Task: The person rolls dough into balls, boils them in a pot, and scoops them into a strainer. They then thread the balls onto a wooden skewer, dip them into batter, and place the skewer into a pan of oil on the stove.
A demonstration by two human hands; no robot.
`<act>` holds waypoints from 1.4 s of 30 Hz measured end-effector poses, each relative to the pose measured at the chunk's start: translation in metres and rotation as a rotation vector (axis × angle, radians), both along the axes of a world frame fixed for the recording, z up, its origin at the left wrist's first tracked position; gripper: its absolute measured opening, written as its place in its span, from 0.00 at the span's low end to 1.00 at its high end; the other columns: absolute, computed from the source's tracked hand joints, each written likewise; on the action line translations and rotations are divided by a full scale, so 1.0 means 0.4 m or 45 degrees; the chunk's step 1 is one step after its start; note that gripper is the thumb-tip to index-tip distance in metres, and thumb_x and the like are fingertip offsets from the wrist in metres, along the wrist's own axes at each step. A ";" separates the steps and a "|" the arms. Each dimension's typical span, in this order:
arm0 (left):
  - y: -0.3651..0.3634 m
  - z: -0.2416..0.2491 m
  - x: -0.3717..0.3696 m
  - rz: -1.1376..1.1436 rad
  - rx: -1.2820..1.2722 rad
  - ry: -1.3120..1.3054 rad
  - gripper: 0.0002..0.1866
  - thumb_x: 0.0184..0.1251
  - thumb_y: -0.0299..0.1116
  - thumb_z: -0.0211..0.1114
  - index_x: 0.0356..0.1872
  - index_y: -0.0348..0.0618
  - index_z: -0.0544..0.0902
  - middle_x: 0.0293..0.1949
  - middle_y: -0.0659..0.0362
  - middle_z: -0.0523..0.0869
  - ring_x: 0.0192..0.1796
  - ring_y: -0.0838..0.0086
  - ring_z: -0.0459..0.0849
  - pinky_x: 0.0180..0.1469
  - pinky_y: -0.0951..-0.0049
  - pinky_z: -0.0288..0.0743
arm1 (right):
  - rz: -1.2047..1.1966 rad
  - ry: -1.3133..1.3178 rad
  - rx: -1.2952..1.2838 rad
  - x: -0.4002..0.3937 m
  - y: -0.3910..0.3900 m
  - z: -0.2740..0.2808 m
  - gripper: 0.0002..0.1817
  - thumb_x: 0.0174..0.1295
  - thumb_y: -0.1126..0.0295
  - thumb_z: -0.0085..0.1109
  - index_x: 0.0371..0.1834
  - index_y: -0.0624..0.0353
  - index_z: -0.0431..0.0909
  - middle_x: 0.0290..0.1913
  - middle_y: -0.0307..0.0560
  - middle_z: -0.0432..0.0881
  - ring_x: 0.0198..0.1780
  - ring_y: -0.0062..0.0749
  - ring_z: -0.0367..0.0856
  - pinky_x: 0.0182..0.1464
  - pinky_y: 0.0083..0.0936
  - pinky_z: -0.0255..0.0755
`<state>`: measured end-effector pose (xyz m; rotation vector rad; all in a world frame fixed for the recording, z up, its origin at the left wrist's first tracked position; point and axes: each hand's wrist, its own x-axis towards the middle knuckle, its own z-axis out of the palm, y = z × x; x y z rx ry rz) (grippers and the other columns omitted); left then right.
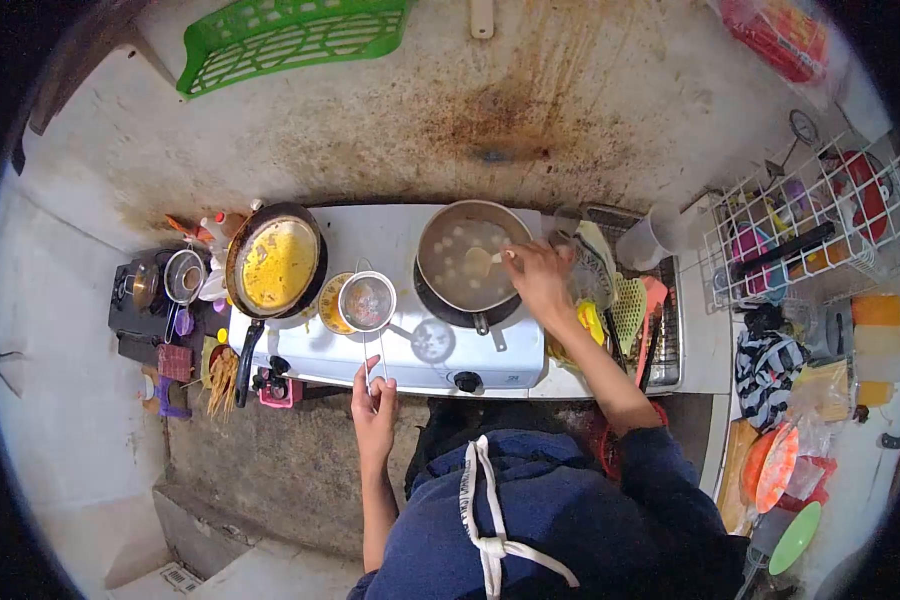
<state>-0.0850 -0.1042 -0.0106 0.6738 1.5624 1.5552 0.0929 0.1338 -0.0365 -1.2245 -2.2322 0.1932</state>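
Note:
My left hand (pixel 375 403) grips the wire handle of a small round strainer (pixel 367 301), which is held over the white stove between the pan and the pot. Partly under the strainer sits a small patterned dish (pixel 333 303). My right hand (pixel 540 275) is closed round the handle of a spoon (pixel 479 263), whose bowl is in a pot (pixel 448 225) of cloudy liquid with several pale round pieces. At the left of the stove, a black frying pan (pixel 311 228) holds a yellow layer of food (pixel 275 268).
A clear plastic cup (pixel 654 235), a green slotted turner (pixel 628 312) and other utensils lie right of the pot. A white wire rack (pixel 813 225) hangs at the right. Bottles (pixel 228 222) and another strainer (pixel 184 277) are left of the frying pan, whose handle (pixel 248 365) juts past the stove's front edge.

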 end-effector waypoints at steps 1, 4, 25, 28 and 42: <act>-0.003 -0.001 -0.001 0.004 0.004 -0.007 0.22 0.65 0.25 0.55 0.59 0.36 0.63 0.21 0.71 0.62 0.23 0.90 0.59 0.25 0.88 0.54 | -0.002 0.059 -0.012 -0.007 0.004 -0.017 0.07 0.51 0.64 0.58 0.31 0.52 0.80 0.32 0.40 0.82 0.39 0.33 0.75 0.43 0.36 0.59; -0.006 0.016 0.003 0.034 -0.016 -0.024 0.22 0.65 0.25 0.55 0.59 0.36 0.63 0.21 0.71 0.62 0.23 0.90 0.59 0.25 0.88 0.54 | -0.042 0.134 0.004 -0.021 0.002 -0.028 0.07 0.51 0.64 0.57 0.30 0.52 0.81 0.32 0.42 0.82 0.38 0.34 0.76 0.43 0.36 0.59; 0.009 -0.003 0.004 0.021 -0.047 0.010 0.22 0.65 0.25 0.55 0.59 0.36 0.63 0.21 0.71 0.62 0.23 0.90 0.59 0.25 0.88 0.53 | 0.211 0.118 -0.095 0.031 -0.178 0.094 0.08 0.55 0.64 0.57 0.36 0.49 0.82 0.34 0.35 0.82 0.39 0.25 0.74 0.41 0.31 0.54; 0.016 -0.013 0.007 0.012 -0.032 0.004 0.20 0.65 0.26 0.55 0.57 0.37 0.65 0.19 0.72 0.63 0.21 0.90 0.60 0.23 0.88 0.53 | 0.265 0.089 0.028 0.045 -0.214 0.083 0.08 0.54 0.65 0.59 0.37 0.49 0.81 0.33 0.31 0.81 0.38 0.22 0.74 0.39 0.29 0.54; 0.064 -0.046 0.019 -0.054 -0.115 -0.058 0.12 0.67 0.31 0.54 0.48 0.40 0.71 0.13 0.73 0.64 0.14 0.90 0.58 0.16 0.86 0.48 | 0.363 0.009 0.206 0.072 -0.299 0.025 0.14 0.52 0.63 0.61 0.43 0.46 0.81 0.31 0.25 0.78 0.37 0.19 0.72 0.37 0.26 0.52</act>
